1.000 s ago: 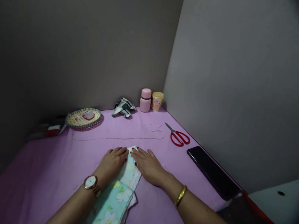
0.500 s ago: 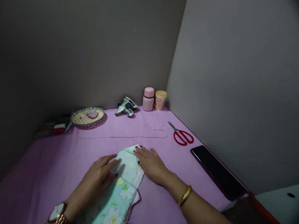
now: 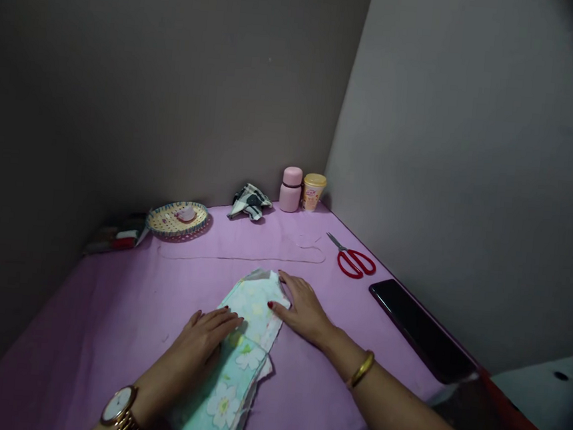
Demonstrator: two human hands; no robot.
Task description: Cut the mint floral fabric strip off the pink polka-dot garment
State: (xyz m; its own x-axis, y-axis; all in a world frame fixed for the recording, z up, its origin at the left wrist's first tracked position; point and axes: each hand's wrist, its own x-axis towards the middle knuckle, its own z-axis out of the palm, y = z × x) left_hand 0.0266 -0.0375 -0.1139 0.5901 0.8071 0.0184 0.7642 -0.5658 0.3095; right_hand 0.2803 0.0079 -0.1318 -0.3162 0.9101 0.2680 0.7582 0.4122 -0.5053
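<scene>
A folded mint-green floral cloth (image 3: 240,365) lies on the purple tablecloth (image 3: 122,308), with frayed threads along its right edge. The paler underside shows at its far end. My left hand (image 3: 206,335) rests on the cloth's left side, palm down, fingers extended. At the far right corner of the cloth, my right hand (image 3: 303,309) touches the edge, thumb and fingers spread apart. A long thread (image 3: 242,259) runs across the table beyond the cloth.
Red-handled scissors (image 3: 355,260) and a black phone (image 3: 421,330) lie at the right. Along the back are a woven basket (image 3: 178,220), a checked cloth (image 3: 250,202), a pink flask (image 3: 291,190) and a lidded cup (image 3: 313,192). Packets (image 3: 119,235) lie at the back left.
My left hand has come down flat onto the cloth. The right hand has moved from the top of the cloth to its right edge, its thumb now apart. The far end of the cloth has shifted.
</scene>
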